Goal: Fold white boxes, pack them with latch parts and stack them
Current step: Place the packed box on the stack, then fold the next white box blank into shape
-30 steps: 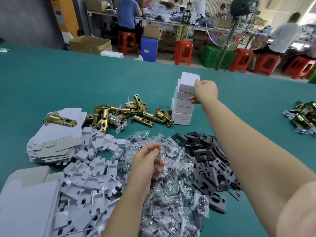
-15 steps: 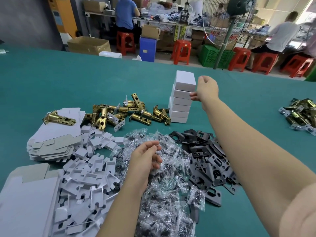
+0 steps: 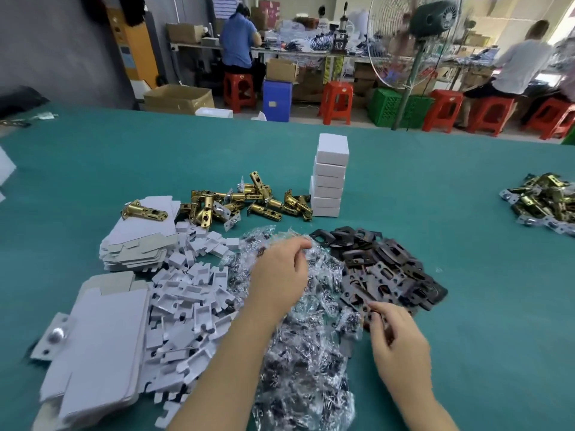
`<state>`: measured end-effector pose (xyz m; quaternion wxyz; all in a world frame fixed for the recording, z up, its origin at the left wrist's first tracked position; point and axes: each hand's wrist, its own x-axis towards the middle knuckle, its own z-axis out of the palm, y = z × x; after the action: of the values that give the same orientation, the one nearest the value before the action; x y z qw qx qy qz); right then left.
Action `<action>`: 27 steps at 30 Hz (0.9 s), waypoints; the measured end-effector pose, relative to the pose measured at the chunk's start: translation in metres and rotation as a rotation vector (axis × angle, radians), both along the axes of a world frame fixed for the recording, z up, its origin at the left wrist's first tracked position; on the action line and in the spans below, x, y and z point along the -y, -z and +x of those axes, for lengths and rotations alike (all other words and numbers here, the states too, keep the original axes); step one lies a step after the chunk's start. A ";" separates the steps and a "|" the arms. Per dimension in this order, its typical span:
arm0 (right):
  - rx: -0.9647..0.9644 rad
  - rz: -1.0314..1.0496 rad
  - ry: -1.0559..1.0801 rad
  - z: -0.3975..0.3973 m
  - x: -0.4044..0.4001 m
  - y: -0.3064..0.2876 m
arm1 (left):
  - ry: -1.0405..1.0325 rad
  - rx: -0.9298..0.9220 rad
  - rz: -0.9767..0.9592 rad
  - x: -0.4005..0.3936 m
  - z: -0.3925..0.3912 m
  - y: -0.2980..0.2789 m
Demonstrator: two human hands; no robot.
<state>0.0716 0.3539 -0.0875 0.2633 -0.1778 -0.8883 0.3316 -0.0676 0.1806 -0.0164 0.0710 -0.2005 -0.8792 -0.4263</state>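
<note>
White boxes (image 3: 329,177) stand stacked on the green table (image 3: 451,188) as the left hand (image 3: 280,272) hovers loosely curled over bagged screws (image 3: 308,362) and the right hand (image 3: 398,334) pinches a dark strike plate (image 3: 364,301), apparently gathering parts; a flat box blank (image 3: 102,346) likely needs folding next.

Six closed white boxes (image 3: 330,178) stand stacked upright beside scattered brass latches (image 3: 249,200).

My teal felt-covered table (image 3: 93,169), loaded.
On it: a stack of folded white boxes (image 3: 329,178), brass latch bolts (image 3: 249,200), dark metal strike plates (image 3: 389,269), clear plastic screw bags (image 3: 305,353).
</note>
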 end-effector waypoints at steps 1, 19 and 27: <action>-0.011 0.024 0.007 0.002 -0.001 0.004 | -0.007 -0.031 -0.138 0.004 0.001 -0.005; 0.076 -0.060 -0.005 -0.002 -0.005 0.010 | -0.621 0.284 -0.917 0.201 0.035 -0.003; 0.072 -0.101 0.007 0.000 -0.007 0.007 | -0.637 0.255 -0.897 0.196 0.030 -0.006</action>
<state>0.0720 0.3605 -0.0942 0.2228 -0.2056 -0.8789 0.3684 -0.0377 -0.0155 -0.0105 -0.0028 0.1173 -0.9930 0.0108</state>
